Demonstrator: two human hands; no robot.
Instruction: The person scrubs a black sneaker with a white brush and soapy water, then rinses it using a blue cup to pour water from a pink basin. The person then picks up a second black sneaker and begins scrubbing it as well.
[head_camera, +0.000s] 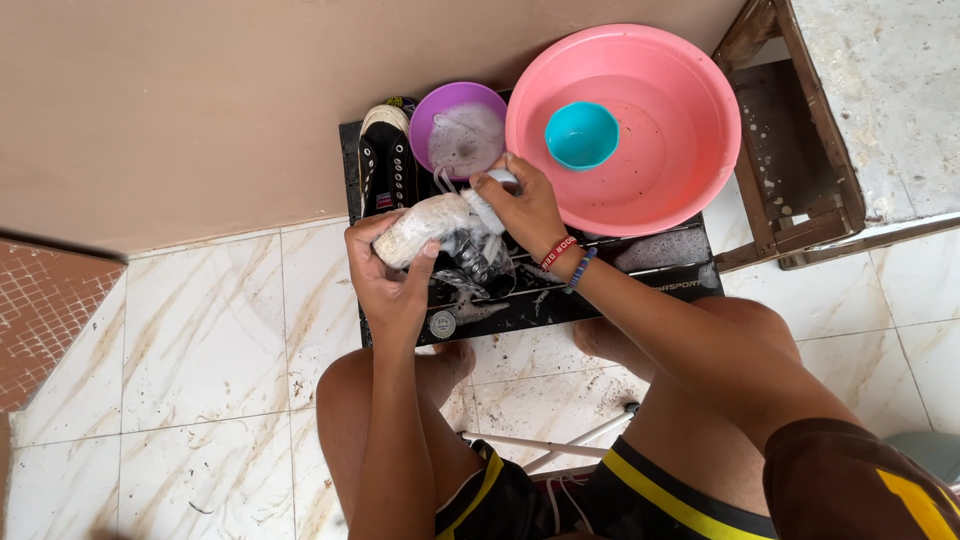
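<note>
My left hand (388, 275) grips a soapy black sneaker (440, 235) by its white toe end, holding it over a black mat (600, 285). My right hand (520, 205) is closed on a small white brush (490, 200) pressed against the top of the shoe. Foam covers the shoe and its laces. The second black sneaker (385, 160) lies on the mat at the back left, next to a purple bowl (458, 130) of soapy water.
A big pink basin (680, 150) with water and a floating teal cup (581, 134) sits at the back right. A wooden stool frame (800, 140) stands to the right. A beige wall runs along the back. Marble floor tiles (200, 350) lie to the left.
</note>
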